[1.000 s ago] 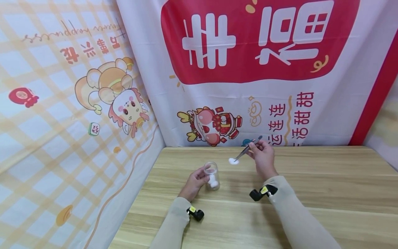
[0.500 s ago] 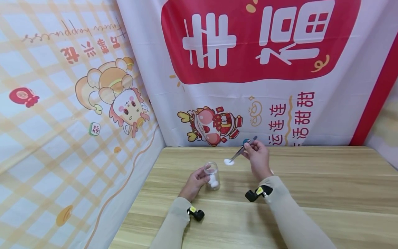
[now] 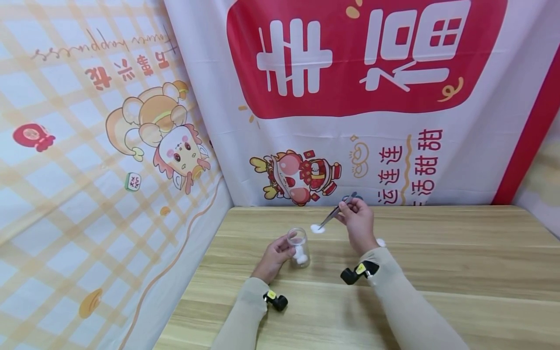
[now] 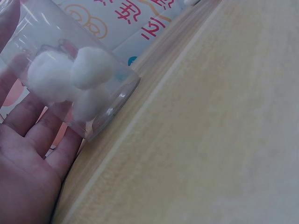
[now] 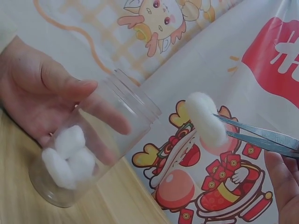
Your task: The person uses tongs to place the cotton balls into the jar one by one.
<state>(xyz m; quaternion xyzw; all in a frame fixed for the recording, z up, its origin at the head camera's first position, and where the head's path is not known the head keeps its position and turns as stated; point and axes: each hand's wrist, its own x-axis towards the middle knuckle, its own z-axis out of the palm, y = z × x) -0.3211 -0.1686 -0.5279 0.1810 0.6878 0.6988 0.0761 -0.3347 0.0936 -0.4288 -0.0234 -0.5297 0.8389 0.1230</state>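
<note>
My left hand [image 3: 272, 261] grips a clear lidless jar [image 3: 305, 253] by its side, upright on or just over the table; which one I cannot tell. Three white cotton balls [image 5: 70, 161] show at its bottom in the right wrist view. Thumb and fingers of my right hand [image 3: 360, 227] pinch metal tweezers [image 3: 331, 214]. Between the tweezers' tips hangs another cotton ball [image 5: 205, 119], squeezed long. It is in the air to the right of the jar's mouth, a short gap away. In the left wrist view the fingers curl behind the jar wall [image 4: 105, 109].
On the wooden table [image 3: 437, 277], a white cotton piece [image 3: 381, 242] lies just beyond my right wrist, partly hidden. A printed cloth [image 3: 358, 131] hangs along the table's far edge. Another patterned cloth [image 3: 87, 194] covers the left side.
My right hand has moved left, bringing the tweezers and cotton ball nearer the jar. The cotton piece behind my right wrist has come into sight. My left hand and the jar have stayed still.
</note>
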